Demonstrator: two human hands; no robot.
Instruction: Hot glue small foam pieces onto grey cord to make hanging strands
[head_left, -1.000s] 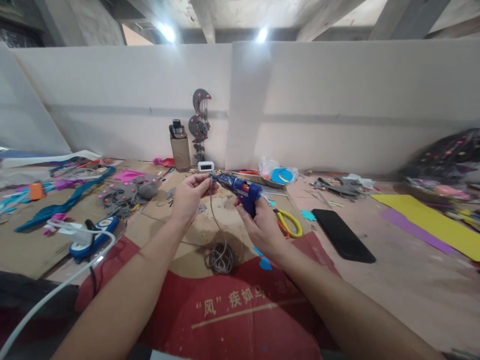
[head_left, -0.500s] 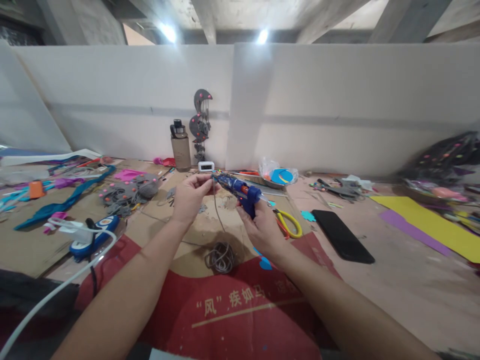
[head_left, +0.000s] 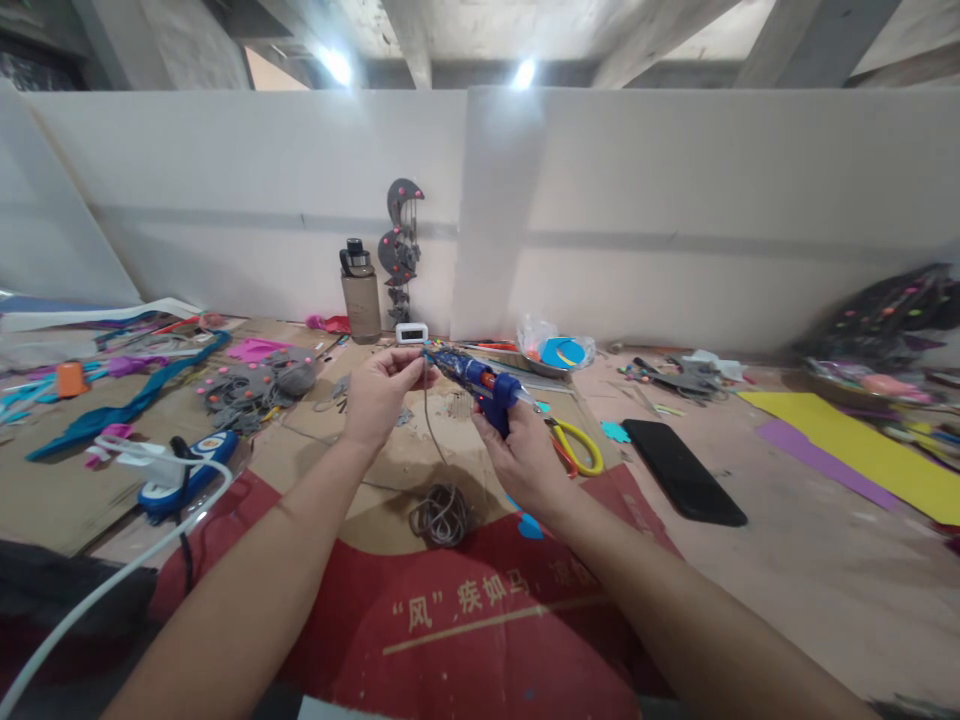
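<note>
My right hand (head_left: 517, 440) is wrapped round the handle of a blue hot glue gun (head_left: 491, 385), its nozzle pointing left and away from me. At the nozzle tip, my left hand (head_left: 386, 390) pinches a grey cord (head_left: 429, 415) between thumb and fingers. A small bluish bit shows at the fingertips, too small to name. From there the cord hangs down to a loose coil (head_left: 440, 515) on the cardboard (head_left: 352, 520). Yellow-handled scissors (head_left: 581, 447) lie just right of my right hand.
A black phone (head_left: 682, 470) lies to the right, near yellow paper (head_left: 847, 445). On the left are a blue power strip (head_left: 187, 475) with a white cable (head_left: 112, 580) and grey felt pieces (head_left: 259, 385). A bottle (head_left: 361, 305) and small white clock (head_left: 411, 333) stand at the back.
Almost nothing differs. Both hands, the glue gun and the cord hold nearly the same positions, and the view has shifted very slightly.
</note>
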